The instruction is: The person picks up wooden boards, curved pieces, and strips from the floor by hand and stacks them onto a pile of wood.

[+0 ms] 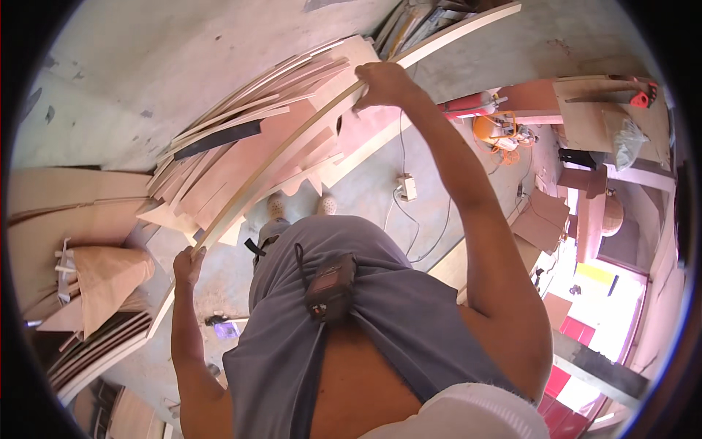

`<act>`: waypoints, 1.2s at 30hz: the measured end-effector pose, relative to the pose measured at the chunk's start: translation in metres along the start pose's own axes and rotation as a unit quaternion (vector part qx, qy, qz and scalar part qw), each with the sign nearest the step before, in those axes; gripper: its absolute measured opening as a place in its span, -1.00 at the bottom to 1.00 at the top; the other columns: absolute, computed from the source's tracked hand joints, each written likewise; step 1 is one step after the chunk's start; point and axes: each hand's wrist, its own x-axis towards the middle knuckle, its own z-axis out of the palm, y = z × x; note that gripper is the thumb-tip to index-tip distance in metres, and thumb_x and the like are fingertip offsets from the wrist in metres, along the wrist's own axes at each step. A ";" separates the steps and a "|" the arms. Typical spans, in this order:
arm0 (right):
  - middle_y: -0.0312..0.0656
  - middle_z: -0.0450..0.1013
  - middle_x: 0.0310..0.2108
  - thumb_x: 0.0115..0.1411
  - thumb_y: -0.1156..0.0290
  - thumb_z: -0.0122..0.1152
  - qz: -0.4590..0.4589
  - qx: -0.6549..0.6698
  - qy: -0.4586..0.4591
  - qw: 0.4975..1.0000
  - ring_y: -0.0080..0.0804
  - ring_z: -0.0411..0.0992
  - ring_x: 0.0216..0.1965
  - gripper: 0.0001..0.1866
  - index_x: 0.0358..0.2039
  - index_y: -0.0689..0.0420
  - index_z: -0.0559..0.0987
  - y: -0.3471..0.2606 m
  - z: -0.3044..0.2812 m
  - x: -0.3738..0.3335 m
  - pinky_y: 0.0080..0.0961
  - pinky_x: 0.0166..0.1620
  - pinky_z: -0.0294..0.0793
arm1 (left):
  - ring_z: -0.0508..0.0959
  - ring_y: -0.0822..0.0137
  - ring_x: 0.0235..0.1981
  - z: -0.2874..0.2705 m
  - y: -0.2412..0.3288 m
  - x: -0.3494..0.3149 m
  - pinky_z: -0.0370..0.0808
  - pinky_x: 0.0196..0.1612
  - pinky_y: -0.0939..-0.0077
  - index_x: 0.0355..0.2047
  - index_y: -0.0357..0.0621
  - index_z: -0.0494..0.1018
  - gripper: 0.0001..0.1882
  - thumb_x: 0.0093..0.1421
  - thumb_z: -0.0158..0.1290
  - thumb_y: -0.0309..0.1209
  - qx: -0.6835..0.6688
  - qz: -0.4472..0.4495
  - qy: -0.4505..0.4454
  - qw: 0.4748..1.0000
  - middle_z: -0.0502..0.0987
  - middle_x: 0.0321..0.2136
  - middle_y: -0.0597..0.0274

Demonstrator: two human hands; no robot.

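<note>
A long, narrow wooden strip runs diagonally in front of my body, from the upper right down to the lower left. My right hand grips it toward its far end, fingers wrapped over the edge. Lower down, my left hand is closed around the same strip, thumb on top. Behind the strip, thin wooden boards and offcuts lean in a layered pile against the wall. A dark strip lies among them.
A white socket box with cables lies on the floor. Toward the right are a red cylinder, an orange machine and a red-handled saw. Brown sheet material and stacked boards stand at left.
</note>
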 end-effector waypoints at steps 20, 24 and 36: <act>0.01 0.46 -0.50 -0.08 -0.30 0.10 0.266 -0.031 -0.312 0.911 -0.05 0.45 -0.35 -0.31 -0.46 0.22 0.53 0.102 0.210 -0.180 -0.22 -0.23 0.42 | 0.54 0.02 -0.25 0.014 0.103 0.181 0.42 -0.13 0.25 -0.35 -0.24 0.53 -0.18 -0.04 -0.17 0.38 0.126 0.020 -0.115 0.985 0.54 -0.35 -0.10; 0.06 0.51 -0.44 -0.13 -0.33 0.12 0.446 0.045 -0.192 0.873 -0.09 0.49 -0.29 -0.31 -0.31 0.09 0.59 0.015 0.296 -0.307 -0.26 -0.21 0.44 | 0.50 -0.03 -0.19 0.072 0.125 0.142 0.39 -0.11 0.15 -0.30 -0.31 0.51 -0.20 0.08 -0.26 0.30 0.047 -0.027 -0.086 0.995 0.52 -0.30 -0.18; -0.30 0.39 -0.60 0.15 -0.07 0.01 0.462 0.466 0.294 0.695 -0.49 0.28 -0.57 -0.47 -0.63 0.20 0.47 0.061 0.167 -0.151 -0.48 -0.45 0.28 | 0.36 0.48 -0.75 -0.126 0.304 0.204 0.30 -0.64 0.55 -0.46 -0.25 0.43 -0.50 0.12 -0.01 0.04 -0.299 0.135 0.221 0.918 0.35 -0.79 0.30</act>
